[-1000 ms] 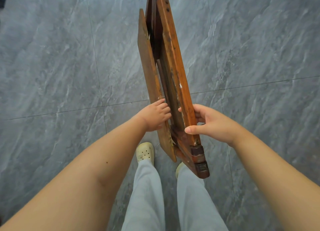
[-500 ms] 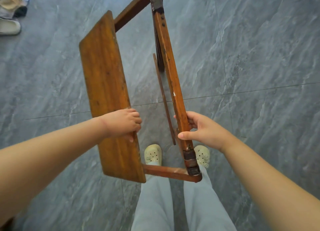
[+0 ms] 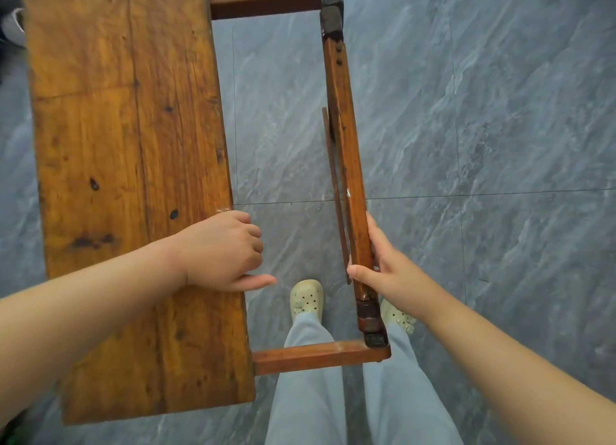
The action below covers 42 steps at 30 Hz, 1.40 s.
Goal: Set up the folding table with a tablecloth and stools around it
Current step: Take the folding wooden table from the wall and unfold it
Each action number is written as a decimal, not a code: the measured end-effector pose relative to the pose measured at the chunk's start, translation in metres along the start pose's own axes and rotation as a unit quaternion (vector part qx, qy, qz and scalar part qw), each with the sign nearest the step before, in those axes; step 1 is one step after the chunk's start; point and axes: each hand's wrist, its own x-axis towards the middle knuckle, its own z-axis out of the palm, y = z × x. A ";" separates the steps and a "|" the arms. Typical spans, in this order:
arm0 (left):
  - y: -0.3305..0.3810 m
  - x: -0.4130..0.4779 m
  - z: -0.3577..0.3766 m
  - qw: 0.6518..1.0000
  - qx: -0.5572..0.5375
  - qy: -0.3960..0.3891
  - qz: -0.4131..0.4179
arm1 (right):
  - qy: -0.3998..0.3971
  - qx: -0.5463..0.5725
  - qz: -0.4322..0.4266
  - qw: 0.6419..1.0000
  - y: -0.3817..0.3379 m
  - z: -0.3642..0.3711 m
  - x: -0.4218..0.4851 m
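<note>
While I stand on the floor [image 3: 500, 111], my left hand [image 3: 221, 251] fingers grip the one board [image 3: 133, 178], and my right hand [image 3: 388, 271] fingers hold one rail [image 3: 346, 151]; two crossbars join them.

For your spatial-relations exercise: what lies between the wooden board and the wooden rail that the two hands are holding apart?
In the head view, nothing bridges the wooden board and the wooden rail there: only grey floor and one shoe below.

board [image 3: 126, 178]: top edge cut off | left hand [image 3: 220, 251]: fingertips hidden under board
</note>
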 end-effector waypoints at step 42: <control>0.004 -0.041 -0.003 0.999 0.024 -0.008 -0.046 | 0.215 0.003 -0.106 0.971 -0.011 0.076 0.051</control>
